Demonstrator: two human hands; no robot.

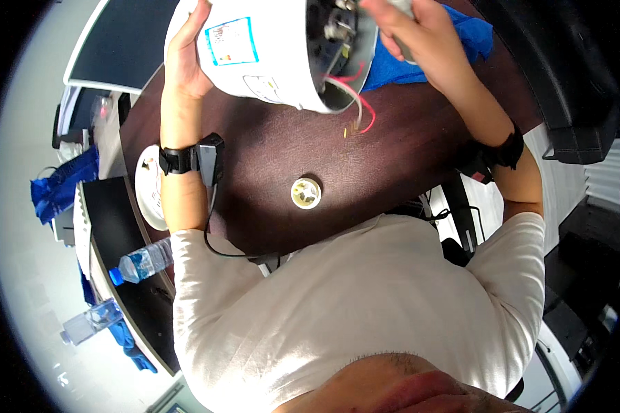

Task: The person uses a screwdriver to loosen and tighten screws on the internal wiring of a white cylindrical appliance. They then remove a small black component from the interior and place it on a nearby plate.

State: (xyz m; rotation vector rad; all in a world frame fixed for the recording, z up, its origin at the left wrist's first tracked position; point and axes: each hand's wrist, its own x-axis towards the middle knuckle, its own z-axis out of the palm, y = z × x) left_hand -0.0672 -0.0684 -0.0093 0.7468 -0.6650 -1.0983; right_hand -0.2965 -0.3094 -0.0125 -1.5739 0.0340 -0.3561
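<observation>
A white, drum-shaped appliance housing point(275, 48), possibly a rice cooker, is tilted on its side at the top of the view. Its open end faces right and shows metal parts, with red and white wires point(366, 113) hanging out. My left hand point(186, 65) grips the housing's left side, thumb on the white wall. Close to the open end, my right hand point(420, 38) is closed around a greyish object point(408, 51), mostly hidden by the fingers and cut off by the top edge. Whether it touches the inner parts I cannot tell.
On the dark brown table point(255, 144) stands a small round cup point(306, 193) with little metal pieces inside. A white round cover point(148, 189) lies by my left forearm. Blue cloth point(393, 72) is at the far right, and water bottles point(145, 261) are at the left.
</observation>
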